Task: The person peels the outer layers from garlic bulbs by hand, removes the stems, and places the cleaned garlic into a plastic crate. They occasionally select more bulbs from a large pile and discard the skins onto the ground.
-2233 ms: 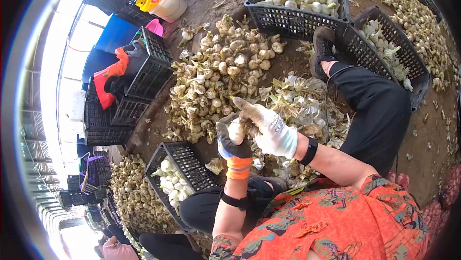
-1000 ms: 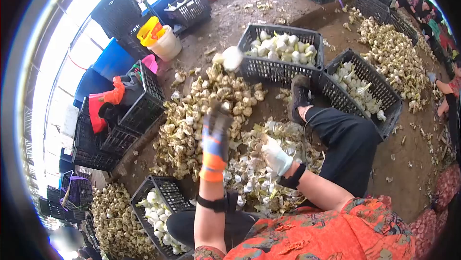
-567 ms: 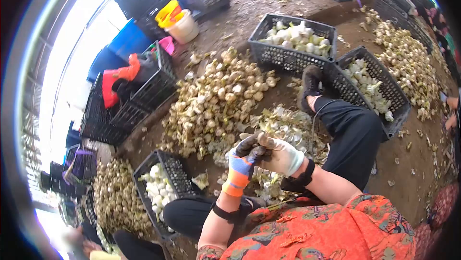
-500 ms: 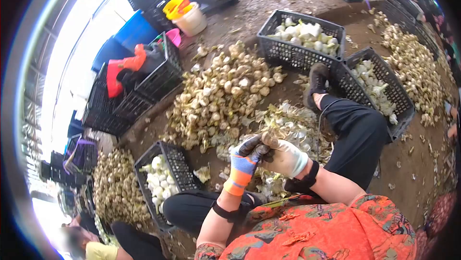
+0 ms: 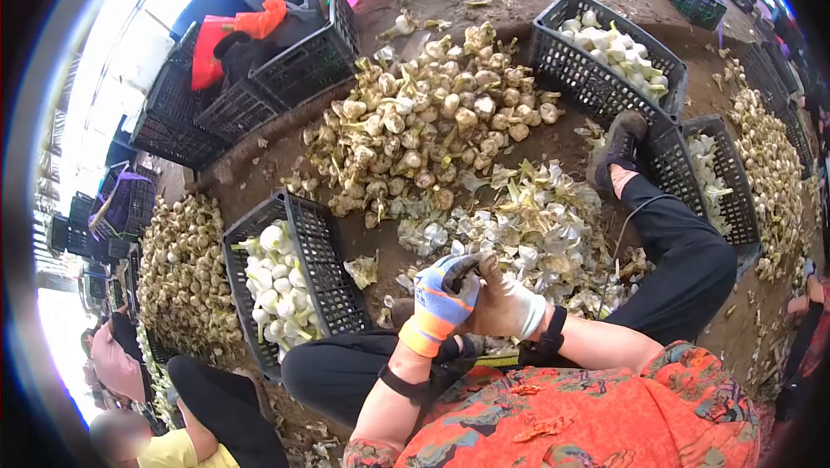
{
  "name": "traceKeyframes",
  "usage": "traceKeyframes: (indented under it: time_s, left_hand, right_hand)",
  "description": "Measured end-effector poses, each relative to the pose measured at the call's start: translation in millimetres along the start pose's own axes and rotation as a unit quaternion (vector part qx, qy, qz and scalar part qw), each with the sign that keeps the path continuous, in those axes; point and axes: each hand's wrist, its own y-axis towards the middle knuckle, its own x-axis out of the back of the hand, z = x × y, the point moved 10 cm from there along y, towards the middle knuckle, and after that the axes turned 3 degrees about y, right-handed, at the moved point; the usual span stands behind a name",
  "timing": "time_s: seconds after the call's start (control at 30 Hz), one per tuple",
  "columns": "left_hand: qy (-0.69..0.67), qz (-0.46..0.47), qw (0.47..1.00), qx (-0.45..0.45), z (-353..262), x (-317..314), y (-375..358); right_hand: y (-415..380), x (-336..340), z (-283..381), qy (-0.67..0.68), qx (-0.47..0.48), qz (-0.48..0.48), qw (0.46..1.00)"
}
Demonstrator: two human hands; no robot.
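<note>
Above lap, near ground's near edge: left hand, blue-orange glove, and right hand, white glove, pressed together, fingers closed around small item, mostly hidden; its axis, direction cannot tell. Left: crate of peeled garlic. Beyond: garlic pile, husks. Dirt floor, open shed. Since half-second ago: hands lower, view tilted downward.

Dirt floor, bright daylight at left
</note>
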Motion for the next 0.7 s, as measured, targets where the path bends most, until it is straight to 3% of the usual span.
traceKeyframes:
  time_s: [0.03,0.1,0.13,0.2,0.23,0.27,0.3,0.37,0.4,0.43,0.47,0.5,0.53,0.6,0.7]
  left_hand:
    - [0.026,-0.012,0.999,0.013,13.7,0.7,1.6]
    - [0.136,-0.037,0.989,0.038,50.1,6.4,6.3]
    - [0.116,-0.074,0.978,0.156,99.6,14.0,2.1]
    - [0.224,-0.100,0.948,0.203,135.3,44.4,3.6]
    - [0.199,-0.086,0.945,0.243,146.2,48.6,5.5]
    - [0.175,-0.070,0.941,0.282,151.7,53.5,6.0]
    - [0.149,-0.053,0.934,0.321,159.6,54.7,3.8]
    - [0.081,-0.124,0.958,0.245,163.9,47.6,6.2]
    - [0.045,-0.164,0.964,0.203,166.5,45.1,7.8]
    - [0.072,-0.110,0.968,0.212,177.8,33.2,7.1]
    - [0.005,-0.114,0.969,0.217,176.9,31.4,6.8]
    - [-0.065,-0.119,0.966,0.221,171.7,28.0,10.1]
    - [-0.135,-0.126,0.958,0.218,167.6,24.1,16.7]
    - [-0.229,-0.105,0.961,0.118,160.0,7.8,29.6]
    - [-0.407,-0.134,0.889,0.160,123.3,7.1,34.0]
  right_hand:
    - [8.4,8.9,2.8,-0.011,0.010,-0.010,1.000]
    - [42.2,93.0,33.6,-0.179,0.058,-0.065,0.980]
    - [61.1,140.3,52.7,-0.264,0.077,-0.090,0.957]
    - [83.3,106.2,94.0,-0.317,0.132,-0.179,0.922]
    - [96.6,125.3,152.5,-0.616,0.141,-0.343,0.694]
    - [97.9,142.7,198.1,-0.659,0.316,-0.420,0.538]
    - [103.7,125.6,217.3,-0.715,0.280,-0.452,0.454]
    - [131.2,142.2,238.5,-0.786,0.181,-0.445,0.390]
    - [138.6,152.9,247.2,-0.788,0.177,-0.435,0.399]
    - [141.4,168.7,253.7,-0.747,0.187,-0.421,0.479]
    - [138.0,180.2,251.9,-0.698,0.193,-0.410,0.555]
    - [133.1,151.4,226.0,-0.546,0.219,-0.317,0.744]
    - [120.1,131.9,208.1,-0.483,0.174,-0.299,0.805]
    - [99.9,77.1,176.0,-0.461,0.166,-0.192,0.850]
    - [64.9,5.2,149.0,-0.452,0.240,-0.091,0.854]
